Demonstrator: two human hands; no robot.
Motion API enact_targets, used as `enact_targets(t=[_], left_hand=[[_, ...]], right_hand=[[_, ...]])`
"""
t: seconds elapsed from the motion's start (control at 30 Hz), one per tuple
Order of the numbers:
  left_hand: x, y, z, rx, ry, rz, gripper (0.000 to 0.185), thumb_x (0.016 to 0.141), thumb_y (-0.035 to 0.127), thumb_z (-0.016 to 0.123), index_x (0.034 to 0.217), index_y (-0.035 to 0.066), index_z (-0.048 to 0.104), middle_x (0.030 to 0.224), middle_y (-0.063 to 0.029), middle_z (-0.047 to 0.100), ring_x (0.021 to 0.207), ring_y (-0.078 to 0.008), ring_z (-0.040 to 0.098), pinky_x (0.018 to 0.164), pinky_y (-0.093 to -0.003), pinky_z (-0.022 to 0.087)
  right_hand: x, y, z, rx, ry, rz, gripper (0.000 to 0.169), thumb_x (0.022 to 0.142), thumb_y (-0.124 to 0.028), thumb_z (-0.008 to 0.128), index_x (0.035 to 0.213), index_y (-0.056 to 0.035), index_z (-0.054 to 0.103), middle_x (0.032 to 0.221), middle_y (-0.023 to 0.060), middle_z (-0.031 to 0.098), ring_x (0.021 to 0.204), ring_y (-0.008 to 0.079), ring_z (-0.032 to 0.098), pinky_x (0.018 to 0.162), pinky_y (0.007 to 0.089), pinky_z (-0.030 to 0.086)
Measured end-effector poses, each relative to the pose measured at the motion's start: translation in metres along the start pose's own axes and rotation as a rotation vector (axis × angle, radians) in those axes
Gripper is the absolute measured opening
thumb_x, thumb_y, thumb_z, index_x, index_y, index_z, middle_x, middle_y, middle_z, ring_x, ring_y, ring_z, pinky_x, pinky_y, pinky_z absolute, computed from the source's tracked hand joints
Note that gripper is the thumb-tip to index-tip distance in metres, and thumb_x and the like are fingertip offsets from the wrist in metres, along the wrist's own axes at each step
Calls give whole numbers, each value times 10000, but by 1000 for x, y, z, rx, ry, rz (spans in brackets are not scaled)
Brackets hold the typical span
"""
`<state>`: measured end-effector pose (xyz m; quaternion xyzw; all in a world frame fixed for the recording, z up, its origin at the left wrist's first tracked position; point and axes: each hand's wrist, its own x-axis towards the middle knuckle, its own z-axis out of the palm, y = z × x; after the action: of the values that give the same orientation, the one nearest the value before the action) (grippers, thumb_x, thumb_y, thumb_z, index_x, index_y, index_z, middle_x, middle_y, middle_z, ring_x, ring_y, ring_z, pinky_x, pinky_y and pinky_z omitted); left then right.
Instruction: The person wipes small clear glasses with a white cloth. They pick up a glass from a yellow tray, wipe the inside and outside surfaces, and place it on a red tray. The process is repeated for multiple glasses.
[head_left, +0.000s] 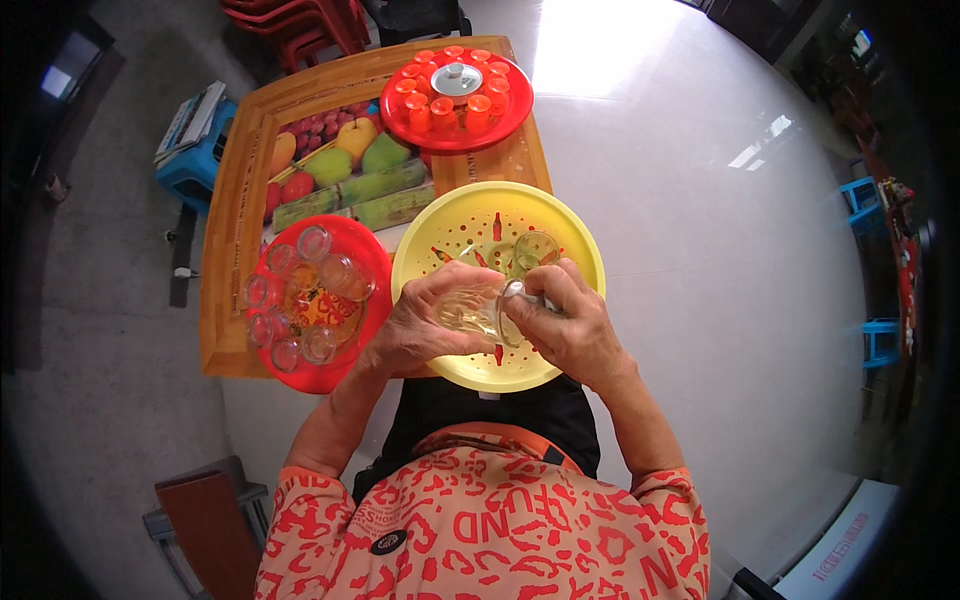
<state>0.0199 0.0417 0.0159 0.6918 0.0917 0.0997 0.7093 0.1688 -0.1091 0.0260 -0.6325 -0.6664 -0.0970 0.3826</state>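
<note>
Over the yellow plastic tray (420, 225) my left hand (427, 315) grips a clear glass cup (469, 311) lying on its side, its rim towards the right. My right hand (566, 319) is at that rim, its fingers partly in the mouth and pinching something whitish that is mostly hidden. Behind my fingers, another clear glass (535, 251) rests on the tray. To the left, a red plastic tray (375, 262) holds several clear glasses (346, 277), standing in a ring around its patterned middle.
On the wooden table (225, 225) with a fruit picture, a red round tray (517, 124) at the back bears several orange-lidded cups (478, 112) and a white lidded bowl (456, 79). A blue stool (187, 176) with papers stands at the left; red chairs (300, 30) are stacked behind.
</note>
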Motion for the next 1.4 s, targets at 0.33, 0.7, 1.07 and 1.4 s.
enact_targets(t=[0.33,0.7,1.07,1.4], left_hand=[[0,0,1,214,22,77,648,613,-19,831,1206,62,582,1105,-36,563,1051,-146,575,932,-286,478],[1,-2,10,355,68,228,635,607,-1,837,1184,67,578,1100,-64,547,1038,-169,565,904,-297,478],[-2,-3,16,377,201,249,614,600,16,804,1172,74,590,1055,-71,567,1015,-228,561,885,-338,468],[-9,1,3,-67,-24,-6,623,640,-17,815,1213,40,576,1132,-43,594,1063,-144,568,935,-299,474]], right_hand=[[-4,-8,0,-135,-163,24,154,694,-86,685,837,-42,648,849,34,523,738,192,524,600,301,490],[-15,-15,-8,755,-184,610,92,896,-64,573,898,-6,644,771,86,596,687,196,612,614,313,479],[-15,-31,1,1225,97,912,200,917,-92,588,1064,33,635,892,41,623,801,107,592,691,250,484],[-20,-17,-24,505,-148,282,249,770,-30,691,1012,-87,680,863,66,527,740,219,546,647,343,469]])
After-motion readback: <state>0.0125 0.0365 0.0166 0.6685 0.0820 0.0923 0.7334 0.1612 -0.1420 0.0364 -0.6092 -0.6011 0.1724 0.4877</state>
